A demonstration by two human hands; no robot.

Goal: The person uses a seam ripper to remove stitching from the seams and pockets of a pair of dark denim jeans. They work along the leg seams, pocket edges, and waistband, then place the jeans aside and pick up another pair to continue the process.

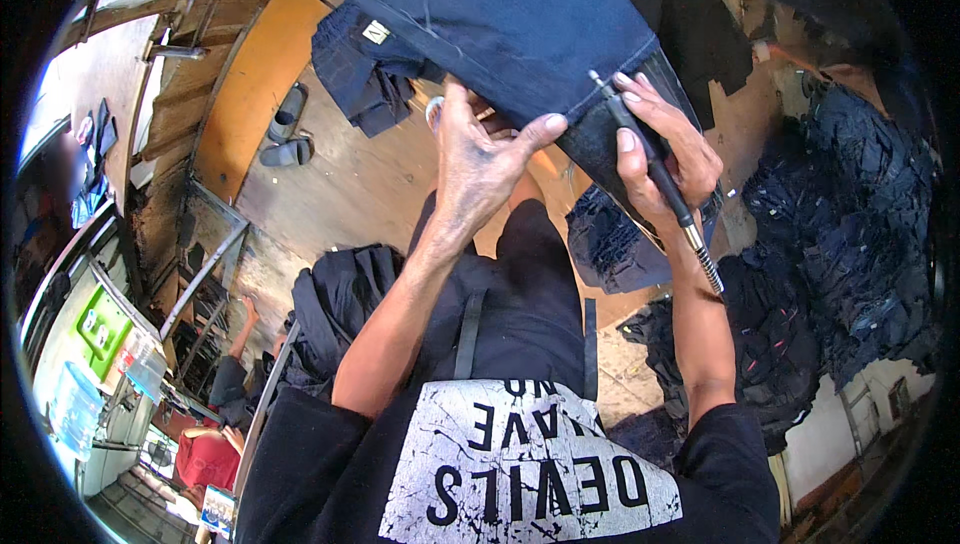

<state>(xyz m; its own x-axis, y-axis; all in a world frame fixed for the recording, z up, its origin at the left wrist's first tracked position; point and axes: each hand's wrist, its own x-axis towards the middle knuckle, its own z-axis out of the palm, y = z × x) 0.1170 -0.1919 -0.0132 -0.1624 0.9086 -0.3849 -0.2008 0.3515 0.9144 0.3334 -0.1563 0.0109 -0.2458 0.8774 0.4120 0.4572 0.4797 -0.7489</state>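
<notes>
The right hand (690, 149) has its fingers closed around a black pen-shaped tool (662, 176), its slim metal tip pointing up and left at the stitched hem of a dark blue garment (520, 24) — spread across the upper middle, ahead of the person's lap. The left hand (478, 162) is at the garment's near edge, thumb stretched toward the hem; whether its partly hidden fingers grip the cloth, I cannot tell. Grey sandals (287, 129) lie on the left, a heap of dark clothes (845, 234) on the right.

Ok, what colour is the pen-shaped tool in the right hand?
The tool is black with silvery metal ends, in the head view.
</notes>
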